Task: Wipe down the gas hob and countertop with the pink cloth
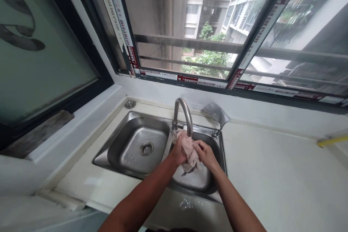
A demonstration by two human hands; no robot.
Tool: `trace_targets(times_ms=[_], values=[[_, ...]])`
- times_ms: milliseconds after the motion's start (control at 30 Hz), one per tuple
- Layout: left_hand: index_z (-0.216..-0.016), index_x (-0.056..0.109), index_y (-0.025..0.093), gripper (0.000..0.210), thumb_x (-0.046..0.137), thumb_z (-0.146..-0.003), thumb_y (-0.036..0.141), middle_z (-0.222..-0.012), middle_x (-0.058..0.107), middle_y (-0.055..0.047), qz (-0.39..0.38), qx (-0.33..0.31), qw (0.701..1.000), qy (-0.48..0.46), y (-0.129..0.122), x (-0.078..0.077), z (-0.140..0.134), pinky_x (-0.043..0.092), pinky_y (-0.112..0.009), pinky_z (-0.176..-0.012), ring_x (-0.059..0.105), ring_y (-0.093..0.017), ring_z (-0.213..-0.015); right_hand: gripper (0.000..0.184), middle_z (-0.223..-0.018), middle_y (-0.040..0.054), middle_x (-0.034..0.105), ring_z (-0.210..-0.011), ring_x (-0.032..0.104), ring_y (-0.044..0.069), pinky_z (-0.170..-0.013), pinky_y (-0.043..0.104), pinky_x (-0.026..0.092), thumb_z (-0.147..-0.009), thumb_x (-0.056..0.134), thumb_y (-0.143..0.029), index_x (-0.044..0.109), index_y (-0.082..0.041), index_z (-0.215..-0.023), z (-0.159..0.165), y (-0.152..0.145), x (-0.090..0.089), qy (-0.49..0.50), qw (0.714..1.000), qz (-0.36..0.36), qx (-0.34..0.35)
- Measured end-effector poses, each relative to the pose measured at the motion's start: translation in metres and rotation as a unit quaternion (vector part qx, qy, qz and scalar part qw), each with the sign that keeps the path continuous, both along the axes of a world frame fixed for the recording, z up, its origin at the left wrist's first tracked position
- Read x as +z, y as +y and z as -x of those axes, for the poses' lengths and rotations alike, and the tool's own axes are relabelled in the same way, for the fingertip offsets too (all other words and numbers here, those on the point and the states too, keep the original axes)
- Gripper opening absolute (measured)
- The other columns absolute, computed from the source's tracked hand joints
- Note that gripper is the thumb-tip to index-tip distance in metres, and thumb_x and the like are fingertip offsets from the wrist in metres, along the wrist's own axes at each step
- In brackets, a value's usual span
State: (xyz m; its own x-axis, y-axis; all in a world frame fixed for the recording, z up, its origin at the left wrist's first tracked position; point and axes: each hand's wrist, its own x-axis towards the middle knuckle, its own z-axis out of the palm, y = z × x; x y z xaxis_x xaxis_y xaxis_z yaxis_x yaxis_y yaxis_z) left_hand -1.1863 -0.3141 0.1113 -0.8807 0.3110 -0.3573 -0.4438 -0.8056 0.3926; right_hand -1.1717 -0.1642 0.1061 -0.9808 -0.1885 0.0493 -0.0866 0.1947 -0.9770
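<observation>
A pale pink cloth [188, 148] is bunched between both of my hands over the right basin of a steel double sink [115, 145]. My left hand [178, 152] grips its left side and my right hand [205, 152] grips its right side. The cloth's top sits right under the spout of the curved steel faucet [185, 114]. A dark end of the cloth hangs down toward the basin floor. I cannot tell whether water is running.
The left basin has a round drain strainer [146, 148]. A grey crumpled rag [216, 113] lies on the ledge behind the sink. White countertop [272, 166] extends right, with a yellow handle [332, 140] at its far edge. A window [190, 25] rises behind.
</observation>
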Motion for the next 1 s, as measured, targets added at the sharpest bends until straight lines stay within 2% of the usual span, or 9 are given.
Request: trace_targets(times_ms=[100, 200, 367, 500, 567, 667, 733, 833, 1000], values=[[-0.106, 0.076, 0.013, 0.049, 0.062, -0.096, 0.058, -0.093, 0.081, -0.013, -0.004, 0.002, 1.0, -0.013, -0.011, -0.004, -0.005, 0.06, -0.04, -0.091, 0.077, -0.029, -0.093, 0.044, -0.073, -0.0027, 0.062, -0.064, 0.055, 0.017, -0.06, 0.027, 0.043, -0.087, 0.067, -0.069, 0.062, -0.025, -0.088, 0.006, -0.007, 0.005, -0.117, 0.981, 0.145, -0.057], [-0.115, 0.076, 0.009, 0.057, 0.06, -0.097, 0.06, -0.099, 0.082, -0.016, -0.019, -0.013, 0.999, -0.029, -0.016, -0.009, -0.004, 0.059, -0.042, -0.097, 0.078, -0.032, -0.098, 0.047, -0.08, -0.0016, 0.068, -0.071, 0.062, 0.02, -0.063, 0.029, 0.049, -0.081, 0.072, -0.069, 0.06, -0.027, -0.096, 0.01, -0.017, 0.015, -0.153, 0.96, 0.223, -0.079], [-0.118, 0.076, 0.008, 0.057, 0.055, -0.101, 0.058, -0.098, 0.083, -0.017, -0.008, -0.011, 0.997, -0.082, -0.021, -0.013, 0.002, 0.06, -0.041, -0.093, 0.079, -0.032, -0.094, 0.079, -0.127, 0.0077, 0.073, -0.108, 0.071, 0.025, -0.093, 0.038, 0.058, -0.083, 0.076, -0.053, 0.045, -0.029, -0.151, 0.008, -0.006, 0.032, -0.125, 0.981, 0.131, 0.069], [-0.115, 0.075, 0.007, 0.061, 0.046, -0.105, 0.06, -0.091, 0.082, -0.017, 0.015, -0.015, 0.993, -0.115, -0.022, -0.007, 0.007, 0.063, -0.041, -0.082, 0.08, -0.03, -0.085, 0.091, -0.159, 0.0111, 0.054, -0.141, 0.056, 0.028, -0.119, 0.046, 0.044, -0.078, 0.08, -0.041, 0.043, -0.025, -0.159, 0.005, 0.009, 0.021, -0.015, 0.992, -0.01, 0.125], [-0.116, 0.074, 0.006, 0.062, 0.046, -0.105, 0.061, -0.091, 0.082, -0.018, 0.011, -0.026, 0.994, -0.106, -0.023, -0.004, 0.009, 0.063, -0.04, -0.082, 0.08, -0.03, -0.085, 0.073, -0.154, 0.0115, 0.059, -0.141, 0.056, 0.03, -0.122, 0.048, 0.04, -0.082, 0.074, -0.045, 0.057, -0.023, -0.149, 0.009, 0.009, 0.01, 0.025, 0.995, -0.048, 0.082], [-0.119, 0.072, 0.006, 0.054, 0.049, -0.106, 0.052, -0.092, 0.082, -0.018, 0.019, -0.028, 0.994, -0.101, -0.027, -0.004, 0.006, 0.063, -0.038, -0.084, 0.08, -0.028, -0.084, 0.047, -0.12, 0.0117, 0.077, -0.116, 0.069, 0.032, -0.11, 0.049, 0.049, -0.088, 0.062, -0.059, 0.075, -0.022, -0.115, 0.021, 0.006, -0.005, 0.015, 0.997, -0.075, 0.01], [-0.122, 0.071, 0.007, 0.04, 0.056, -0.104, 0.04, -0.093, 0.082, -0.016, 0.028, -0.029, 0.993, -0.109, -0.032, -0.007, 0.001, 0.063, -0.037, -0.087, 0.08, -0.026, -0.083, 0.05, -0.099, 0.0114, 0.078, -0.099, 0.071, 0.032, -0.098, 0.047, 0.055, -0.089, 0.056, -0.069, 0.074, -0.023, -0.095, 0.029, 0.001, -0.009, -0.019, 0.996, -0.062, -0.061], [-0.123, 0.07, 0.01, 0.03, 0.066, -0.097, 0.024, -0.094, 0.082, -0.013, 0.03, -0.037, 0.992, -0.115, -0.037, -0.013, -0.008, 0.062, -0.037, -0.091, 0.081, -0.025, -0.084, 0.06, -0.092, 0.0122, 0.076, -0.093, 0.07, 0.031, -0.087, 0.045, 0.058, -0.087, 0.048, -0.08, 0.069, -0.023, -0.092, 0.037, -0.011, -0.005, -0.097, 0.985, 0.044, -0.134], [-0.124, 0.071, 0.01, 0.036, 0.07, -0.094, 0.029, -0.098, 0.083, -0.014, 0.016, -0.034, 0.993, -0.108, -0.042, -0.014, -0.007, 0.063, -0.041, -0.092, 0.081, -0.028, -0.088, 0.064, -0.089, 0.0101, 0.075, -0.093, 0.073, 0.029, -0.081, 0.041, 0.059, -0.088, 0.052, -0.081, 0.069, -0.023, -0.109, 0.036, -0.034, 0.015, -0.168, 0.975, 0.148, -0.005]])
